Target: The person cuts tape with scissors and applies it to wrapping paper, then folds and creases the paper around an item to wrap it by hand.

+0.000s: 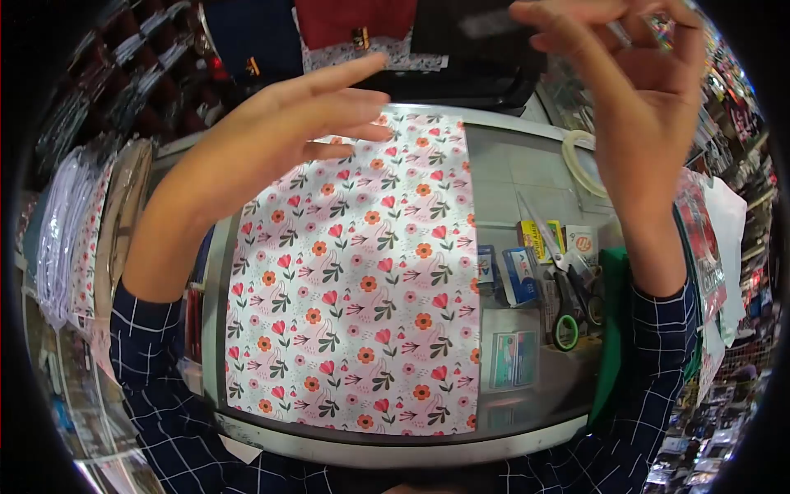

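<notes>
My left hand hovers over the upper left part of a floral paper sheet, its fingers stretched out and holding nothing. The sheet is white with pink and orange flowers and lies flat on a glass counter. My right hand is raised at the upper right, thumb and fingertips pinched. A small translucent strip, blurred, sticks out to the left from those fingertips; its exact kind is unclear. Below the right hand are a roll of clear tape and scissors with black and green handles.
Small boxes and cards show by the scissors. Folded dark blue and red cloth items are at the far edge. Plastic-wrapped goods stand at the left, green material at the right. The counter's metal edge is closest to me.
</notes>
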Tool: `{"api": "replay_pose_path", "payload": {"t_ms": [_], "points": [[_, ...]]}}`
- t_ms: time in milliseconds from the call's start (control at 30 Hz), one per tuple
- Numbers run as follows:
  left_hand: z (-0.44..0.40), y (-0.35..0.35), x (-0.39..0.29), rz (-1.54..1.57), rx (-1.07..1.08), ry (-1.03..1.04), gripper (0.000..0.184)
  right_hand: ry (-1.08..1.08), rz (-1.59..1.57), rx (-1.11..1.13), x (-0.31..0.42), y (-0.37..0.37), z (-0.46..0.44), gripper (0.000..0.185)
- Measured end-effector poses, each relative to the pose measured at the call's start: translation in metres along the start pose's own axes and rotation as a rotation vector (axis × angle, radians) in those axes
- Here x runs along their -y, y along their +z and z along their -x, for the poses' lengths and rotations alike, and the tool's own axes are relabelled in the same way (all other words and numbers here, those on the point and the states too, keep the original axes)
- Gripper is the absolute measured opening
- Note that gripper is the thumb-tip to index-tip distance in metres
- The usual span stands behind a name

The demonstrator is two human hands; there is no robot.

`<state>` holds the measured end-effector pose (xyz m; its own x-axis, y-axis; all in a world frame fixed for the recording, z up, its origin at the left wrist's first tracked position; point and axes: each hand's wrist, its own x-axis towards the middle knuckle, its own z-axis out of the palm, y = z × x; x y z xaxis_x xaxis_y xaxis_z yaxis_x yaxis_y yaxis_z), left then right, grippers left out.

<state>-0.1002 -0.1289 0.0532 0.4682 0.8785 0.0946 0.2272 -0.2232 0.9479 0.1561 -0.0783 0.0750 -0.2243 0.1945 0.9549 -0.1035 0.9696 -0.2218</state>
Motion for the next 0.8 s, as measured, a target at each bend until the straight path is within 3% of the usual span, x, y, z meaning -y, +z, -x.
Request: {"api": "replay_pose_path", "payload": {"t_ms": [67, 100, 133, 200, 333, 467, 667, 800], "points": [[0.017, 0.003, 0.020, -0.245, -0.202, -0.013, 0.069, 0.052, -0.034, 0.100, -0.006, 0.011, 0.008, 0.046], [0.020, 0.000, 0.039, -0.314, -0.207, 0.080, 0.082, 0.078, -0.098, 0.216, -0.018, 0.009, 0.016, 0.046], [0.024, -0.001, 0.045, -0.502, -0.133, 0.109, 0.084, 0.111, -0.156, 0.330, -0.025, 0.013, 0.020, 0.047], [0.032, 0.002, 0.052, -0.871, 0.029, 0.174, 0.089, 0.471, -0.355, 0.327, -0.014, 0.031, 0.048, 0.047], [0.033, 0.015, 0.057, -0.951, 0.079, 0.133, 0.097, 0.838, -0.211, 0.304, 0.024, 0.054, 0.027, 0.049], [0.037, 0.022, 0.060, -0.969, 0.062, 0.213, 0.099, 0.934, -0.446, 0.353, 0.006, 0.045, 0.039, 0.046], [0.038, 0.021, 0.058, -0.994, 0.055, 0.177, 0.101, 1.401, -0.562, 0.293, -0.005, 0.047, 0.046, 0.049], [0.038, 0.023, 0.056, -1.010, 0.057, 0.165, 0.102, 1.439, -0.520, 0.373, -0.009, 0.045, 0.050, 0.048]]}}
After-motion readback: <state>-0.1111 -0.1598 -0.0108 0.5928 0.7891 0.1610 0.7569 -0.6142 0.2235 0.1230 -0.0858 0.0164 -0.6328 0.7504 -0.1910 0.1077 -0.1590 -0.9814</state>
